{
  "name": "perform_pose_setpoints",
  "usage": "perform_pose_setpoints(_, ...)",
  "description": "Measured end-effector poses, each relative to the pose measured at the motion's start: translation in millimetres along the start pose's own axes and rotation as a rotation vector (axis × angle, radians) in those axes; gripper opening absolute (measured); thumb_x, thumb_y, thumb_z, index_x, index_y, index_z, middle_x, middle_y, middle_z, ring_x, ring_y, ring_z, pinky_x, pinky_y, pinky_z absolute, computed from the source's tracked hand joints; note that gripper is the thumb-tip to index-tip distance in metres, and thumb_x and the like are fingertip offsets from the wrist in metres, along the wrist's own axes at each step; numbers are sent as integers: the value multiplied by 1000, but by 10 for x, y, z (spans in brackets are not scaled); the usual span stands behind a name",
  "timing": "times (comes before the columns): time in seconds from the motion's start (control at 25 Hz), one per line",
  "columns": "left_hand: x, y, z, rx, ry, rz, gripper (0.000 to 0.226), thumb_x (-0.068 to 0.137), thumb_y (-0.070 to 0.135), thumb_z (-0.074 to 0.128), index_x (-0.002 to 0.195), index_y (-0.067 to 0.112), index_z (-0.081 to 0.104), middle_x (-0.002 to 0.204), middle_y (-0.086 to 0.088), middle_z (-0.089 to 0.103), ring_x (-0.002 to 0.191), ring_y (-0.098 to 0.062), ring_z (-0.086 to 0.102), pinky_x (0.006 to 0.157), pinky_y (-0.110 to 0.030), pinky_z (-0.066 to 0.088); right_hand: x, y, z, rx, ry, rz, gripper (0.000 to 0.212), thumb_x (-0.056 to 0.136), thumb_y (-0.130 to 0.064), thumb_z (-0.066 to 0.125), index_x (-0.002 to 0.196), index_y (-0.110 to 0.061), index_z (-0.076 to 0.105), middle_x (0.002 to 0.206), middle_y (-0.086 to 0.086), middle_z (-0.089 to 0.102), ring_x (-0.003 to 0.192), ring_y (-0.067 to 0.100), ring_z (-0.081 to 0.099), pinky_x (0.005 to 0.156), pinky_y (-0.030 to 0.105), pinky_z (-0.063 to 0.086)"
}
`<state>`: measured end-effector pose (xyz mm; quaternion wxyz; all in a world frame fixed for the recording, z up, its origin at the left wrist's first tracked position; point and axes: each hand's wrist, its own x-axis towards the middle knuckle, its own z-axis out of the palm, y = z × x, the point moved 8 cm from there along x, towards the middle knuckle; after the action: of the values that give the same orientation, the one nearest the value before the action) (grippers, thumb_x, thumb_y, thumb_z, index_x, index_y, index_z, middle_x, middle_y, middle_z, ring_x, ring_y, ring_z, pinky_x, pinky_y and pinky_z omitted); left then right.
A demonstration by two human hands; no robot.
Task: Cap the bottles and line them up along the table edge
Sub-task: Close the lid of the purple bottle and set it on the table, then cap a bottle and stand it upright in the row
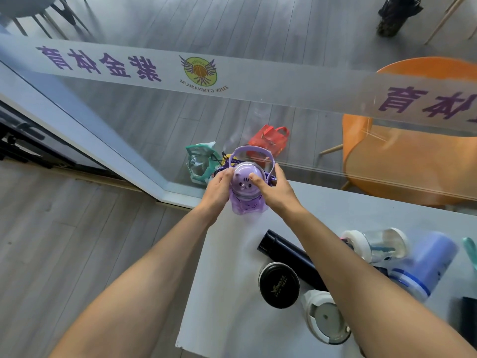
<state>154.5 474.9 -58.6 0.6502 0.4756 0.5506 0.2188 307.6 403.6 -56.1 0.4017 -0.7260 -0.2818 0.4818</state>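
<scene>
A purple bottle point(246, 205) with a cat-face dome lid point(245, 180) and a raised handle stands at the far left corner of the grey table point(232, 280). My left hand point(219, 187) grips its left side at the lid. My right hand point(273, 187) holds the lid from the right, thumb on the dome. A dark navy flask point(281, 254) lies on its side. A black-lidded bottle point(279, 285) and a white-lidded bottle point(326, 319) stand near me. A clear white-capped bottle point(374, 244) and a lavender bottle point(426, 264) lie to the right.
A glass partition with a frosted printed band point(232, 81) runs just beyond the table's far edge. Behind the glass are an orange chair point(413, 156), a red bag point(269, 140) and a green bag point(201, 161). The table's left edge drops to wood floor point(77, 228).
</scene>
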Motion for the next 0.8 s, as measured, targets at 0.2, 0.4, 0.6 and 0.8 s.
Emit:
perform_pose_setpoints(0.2,-119,29,-86,89,25,91,38,98,22,52,136,21,52,130,-1,58,116,-13,58,101,-35,47,-33,-34,5,-8,-8,15,85,77,-63,70,149,-33,37,135,-3,60,121,19,59,106,43,50)
perform_pose_setpoints(0.4,-225,110,-181,233,42,118,39,97,31,52,135,25,53,119,5,62,110,-15,59,102,-44,48,-392,-143,-184,-34,97,36,66,92,-50,64,147,-21,42,119,-1,55,113,22,58,102,38,48)
perform_pose_setpoints(0.6,-805,80,-194,245,28,173,31,96,21,51,126,20,58,108,0,63,96,-14,58,94,-47,52,-1045,24,-508,-121,153,73,49,92,-45,62,133,-20,55,117,11,66,109,26,64,101,47,52)
perform_pose_setpoints(0.8,-1497,-382,100,296,-233,145,29,98,21,50,123,27,62,107,10,62,99,-11,60,96,-45,52,-1694,381,-596,-232,151,99,24,96,-32,60,116,-22,67,111,7,71,106,25,66,97,43,53)
